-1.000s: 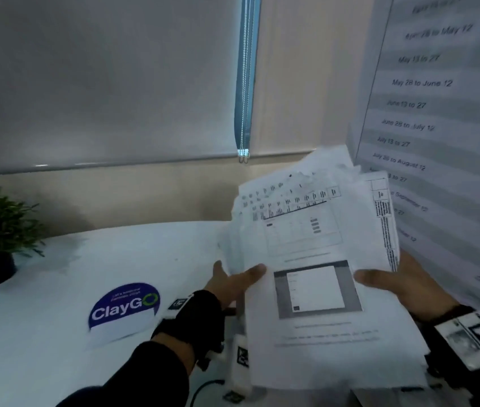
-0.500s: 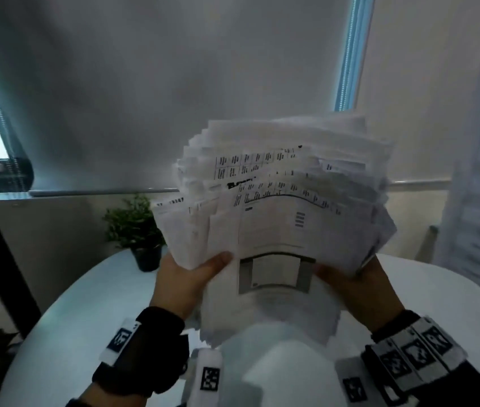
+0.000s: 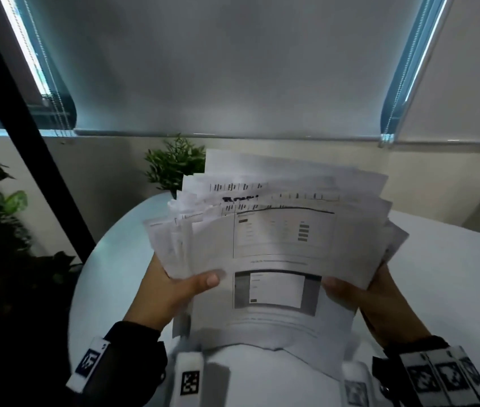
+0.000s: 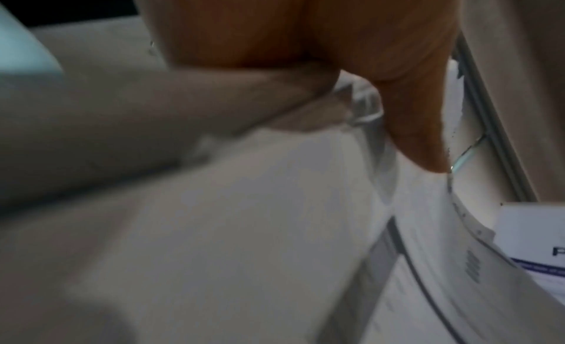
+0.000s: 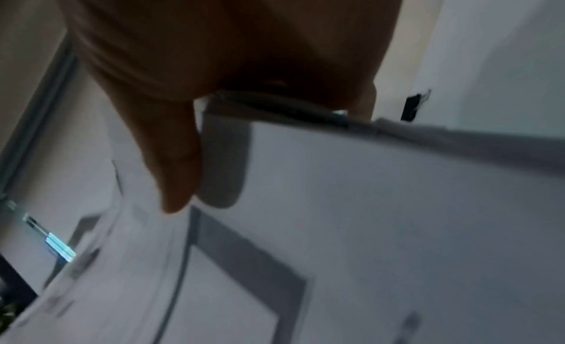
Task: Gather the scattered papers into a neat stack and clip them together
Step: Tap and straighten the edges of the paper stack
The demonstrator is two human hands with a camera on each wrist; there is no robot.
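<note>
Above table, two hands grip papers.

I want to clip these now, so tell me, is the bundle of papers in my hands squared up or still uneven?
Uneven. The papers fan out, top edges staggered, between the left hand and right hand.

Left wrist view, blurry. Left hand fills the top, thumb pointing down across the front of the papers. Sheet edges bunch up in the crook between thumb and palm. Front sheet shows faint dark lines and small print. Right edge: a white card with dark lettering, partly cut off. Background beige, unclear.
</note>
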